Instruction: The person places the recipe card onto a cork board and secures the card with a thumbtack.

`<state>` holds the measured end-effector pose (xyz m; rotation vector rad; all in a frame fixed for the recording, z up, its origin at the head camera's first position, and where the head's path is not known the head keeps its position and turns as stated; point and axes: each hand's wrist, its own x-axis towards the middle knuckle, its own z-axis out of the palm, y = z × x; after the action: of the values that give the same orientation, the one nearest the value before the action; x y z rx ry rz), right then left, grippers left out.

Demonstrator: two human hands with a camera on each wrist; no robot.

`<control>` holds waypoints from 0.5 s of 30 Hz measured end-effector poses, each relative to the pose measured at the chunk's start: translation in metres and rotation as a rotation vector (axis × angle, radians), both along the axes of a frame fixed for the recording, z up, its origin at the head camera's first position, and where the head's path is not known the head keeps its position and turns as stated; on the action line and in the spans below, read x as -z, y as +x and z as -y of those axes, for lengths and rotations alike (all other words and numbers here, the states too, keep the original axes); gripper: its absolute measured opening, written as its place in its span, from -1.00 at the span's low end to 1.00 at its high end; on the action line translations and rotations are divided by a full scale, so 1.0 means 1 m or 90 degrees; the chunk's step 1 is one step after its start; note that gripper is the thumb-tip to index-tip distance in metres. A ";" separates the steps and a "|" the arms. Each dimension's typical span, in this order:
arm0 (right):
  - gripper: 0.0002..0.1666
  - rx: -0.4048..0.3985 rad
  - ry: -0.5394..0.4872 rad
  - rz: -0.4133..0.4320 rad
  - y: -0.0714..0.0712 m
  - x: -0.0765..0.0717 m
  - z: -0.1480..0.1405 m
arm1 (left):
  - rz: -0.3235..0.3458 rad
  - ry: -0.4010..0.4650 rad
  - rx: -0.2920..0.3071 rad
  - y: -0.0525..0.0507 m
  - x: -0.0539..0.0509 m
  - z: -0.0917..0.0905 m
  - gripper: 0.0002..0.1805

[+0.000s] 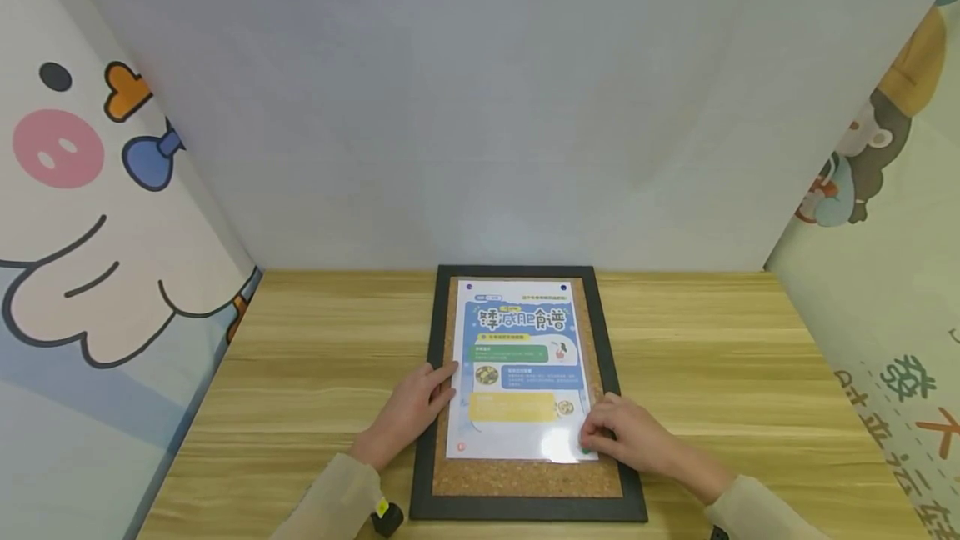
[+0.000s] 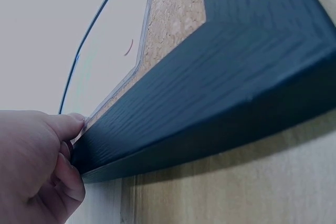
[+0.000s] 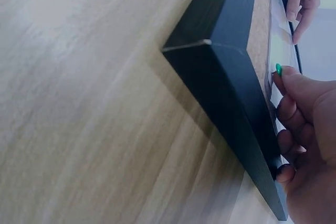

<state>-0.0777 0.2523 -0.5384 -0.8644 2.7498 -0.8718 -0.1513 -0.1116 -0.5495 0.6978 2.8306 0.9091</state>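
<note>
A printed, glossy sheet (image 1: 517, 436) with Chinese lettering lies on a cork board (image 1: 525, 477) inside a black frame (image 1: 528, 509). My right hand (image 1: 626, 432) pinches a green pushpin (image 3: 279, 69) between thumb and index finger at the sheet's lower right corner. The pin's tip is too small to make out. My left hand (image 1: 412, 407) reaches over the frame's left side, thumb and index finger touching the sheet's left edge. Seen from the left wrist, that thumb (image 2: 71, 124) lies at the sheet's edge. Dark pins (image 1: 469, 287) sit at both upper corners of the sheet.
The framed board lies flat on a wood-grain table (image 1: 712, 357). A pale wall (image 1: 487, 107) rises behind it, and printed cartoon panels (image 1: 67, 273) stand on either side. Near my left sleeve is a small black object (image 1: 387, 517) with a yellow mark.
</note>
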 end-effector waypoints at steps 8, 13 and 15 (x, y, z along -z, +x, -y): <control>-0.86 -0.017 0.016 -0.064 0.003 0.001 0.001 | -0.003 -0.002 0.002 0.001 -0.002 0.000 -0.53; -0.85 -0.022 0.014 -0.090 0.005 0.002 0.002 | -0.003 -0.003 0.004 0.000 -0.002 0.001 -0.53; -0.85 -0.022 0.013 -0.095 0.005 0.002 0.002 | -0.001 -0.001 0.005 0.000 -0.002 0.001 -0.53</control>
<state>-0.0722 0.2505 -0.5404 -1.0104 2.8544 -0.8029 -0.1510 -0.1124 -0.5477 0.7098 2.8280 0.9046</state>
